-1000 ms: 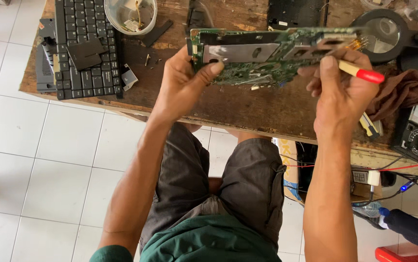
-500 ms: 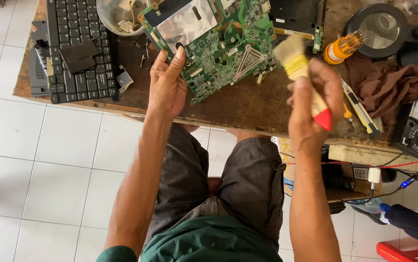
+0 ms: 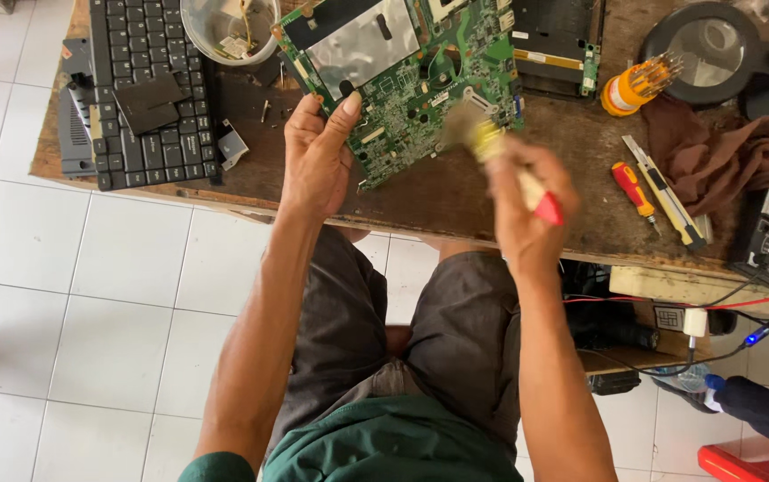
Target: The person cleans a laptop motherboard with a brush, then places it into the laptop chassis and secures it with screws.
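Since half a second ago the board (image 3: 407, 80) has been tipped lower toward the worktop (image 3: 456, 201), and the brush (image 3: 501, 161) has swung down so its bristles now meet the board's near right edge; before, the brush stood clear of it to the right. The left hand (image 3: 317, 156) grips the board's near left edge, thumb on top; the right hand (image 3: 527, 210) is closed round the brush handle, red end toward the person, bristles blurred and pointing far-left. The board's long axis runs from far-left to near-right, slightly tilted, green face up with a silver plate at its far left; it sits above the middle of the worktop, between the keyboard (image 3: 139, 89) on the left and the screwdriver (image 3: 635, 192) and cutter (image 3: 666, 192) on the right; a bowl (image 3: 224, 27) lies just beyond its far-left corner.
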